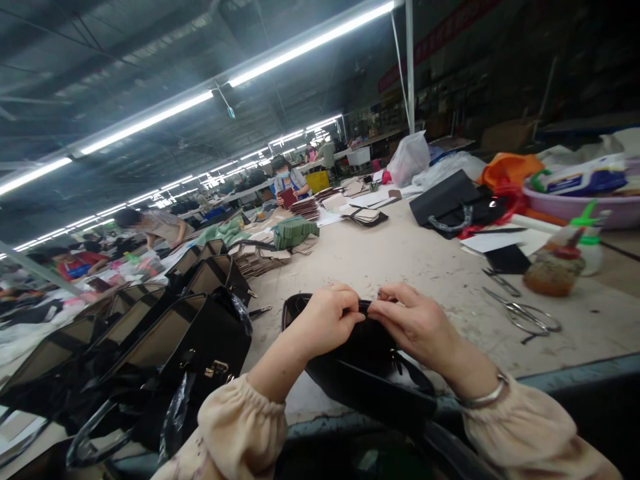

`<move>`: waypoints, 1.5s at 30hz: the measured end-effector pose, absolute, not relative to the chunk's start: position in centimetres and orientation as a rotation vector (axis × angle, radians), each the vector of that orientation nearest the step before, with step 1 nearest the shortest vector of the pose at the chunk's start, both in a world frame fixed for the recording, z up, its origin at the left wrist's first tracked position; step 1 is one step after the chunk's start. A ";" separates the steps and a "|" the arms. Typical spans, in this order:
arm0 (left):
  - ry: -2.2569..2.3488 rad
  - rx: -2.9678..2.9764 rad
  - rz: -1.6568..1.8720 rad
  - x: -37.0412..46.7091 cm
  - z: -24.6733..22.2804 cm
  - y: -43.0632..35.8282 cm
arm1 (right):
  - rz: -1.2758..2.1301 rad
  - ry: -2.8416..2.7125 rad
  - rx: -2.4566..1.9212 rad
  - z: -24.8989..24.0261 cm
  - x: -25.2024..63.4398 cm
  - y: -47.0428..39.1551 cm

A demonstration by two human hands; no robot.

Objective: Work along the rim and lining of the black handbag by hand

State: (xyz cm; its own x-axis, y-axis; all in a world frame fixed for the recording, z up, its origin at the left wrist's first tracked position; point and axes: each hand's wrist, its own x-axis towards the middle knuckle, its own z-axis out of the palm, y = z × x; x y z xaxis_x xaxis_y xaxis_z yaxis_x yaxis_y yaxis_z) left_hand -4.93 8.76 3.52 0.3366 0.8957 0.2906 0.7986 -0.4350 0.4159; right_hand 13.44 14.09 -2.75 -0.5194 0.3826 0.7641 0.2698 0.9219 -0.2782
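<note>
Two near hands [327, 320], at least five black handbags [363, 383], one silver bracelet [486, 398], one purple basin [580, 208].

Bag [360, 380] set at table's [360, 260] near edge
Other bags [200, 333] are ranged left; scissors [520, 312] are laid right, a basin [623, 212] seemingly set behind.

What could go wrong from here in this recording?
The left hand and right hand pinch a black handbag that appears to overhang the near edge of the worktable; it could slip if released. The left sleeve, near a plastic-wrapped handle, might snag it. Scissors lie bare to the right; a careless reach might nick fingers.
</note>
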 end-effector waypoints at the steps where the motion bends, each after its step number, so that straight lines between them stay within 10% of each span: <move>1: 1.551 2.399 0.713 -4.9 3.6 8.7 | 0.187 -2.135 -0.488 -2.7 13.3 14.0; 45: 1.771 2.344 0.644 -4.7 3.6 9.4 | 0.415 -1.967 -0.709 -3.6 11.6 13.6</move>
State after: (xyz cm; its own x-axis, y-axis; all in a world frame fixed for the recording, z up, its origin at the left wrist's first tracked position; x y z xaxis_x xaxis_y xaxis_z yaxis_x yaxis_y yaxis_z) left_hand -4.74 9.40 3.57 0.2181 0.9423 0.2540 0.8852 -0.3006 0.3550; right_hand 11.65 13.61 -3.57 -0.3627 0.6350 0.6821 0.3053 0.7725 -0.5568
